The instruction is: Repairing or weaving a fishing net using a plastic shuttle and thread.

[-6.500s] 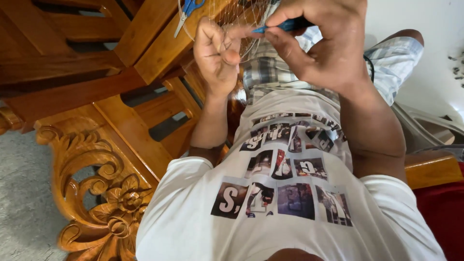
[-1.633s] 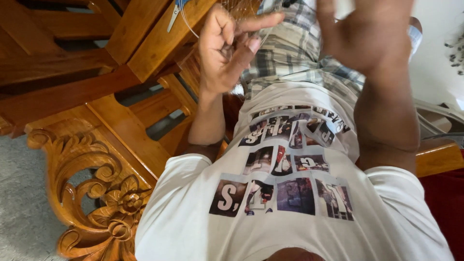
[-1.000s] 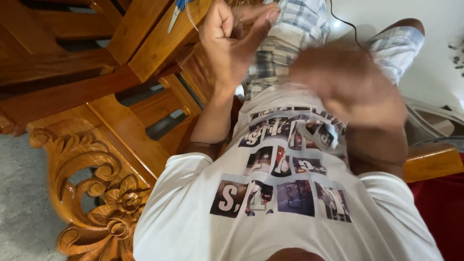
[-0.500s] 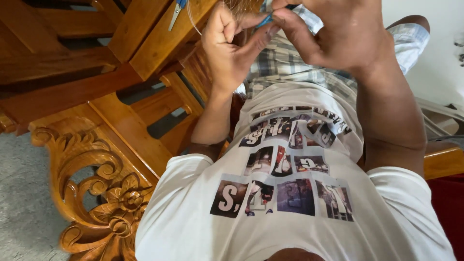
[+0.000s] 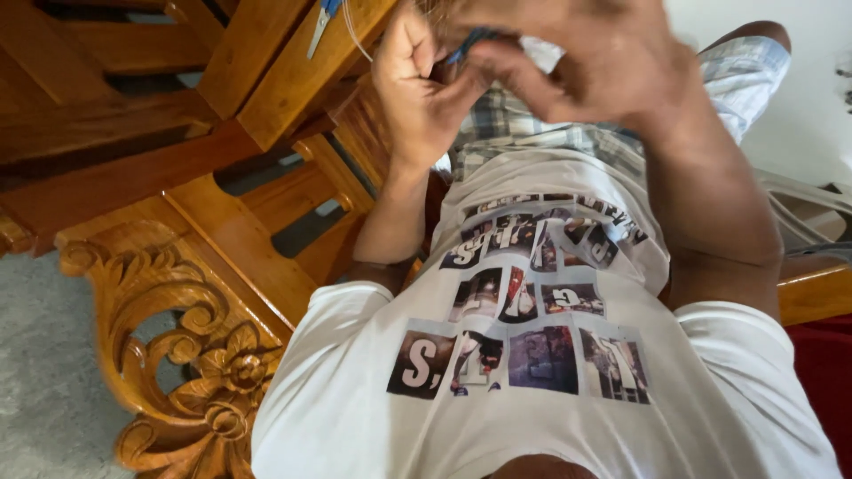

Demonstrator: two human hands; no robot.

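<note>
1. Head view: a small blue object, too blurred to name, sits at the top of the frame between both hands, above the lap.
2. Left hand is curled, thumb and fingers drawn together beside the blue object.
3. Right hand is blurred, fingers bent over the blue object and apparently pinching it.
4. Below them lie plaid shorts and a white printed T-shirt.
5. Scissors rest on the carved wooden chair to the left.
</note>
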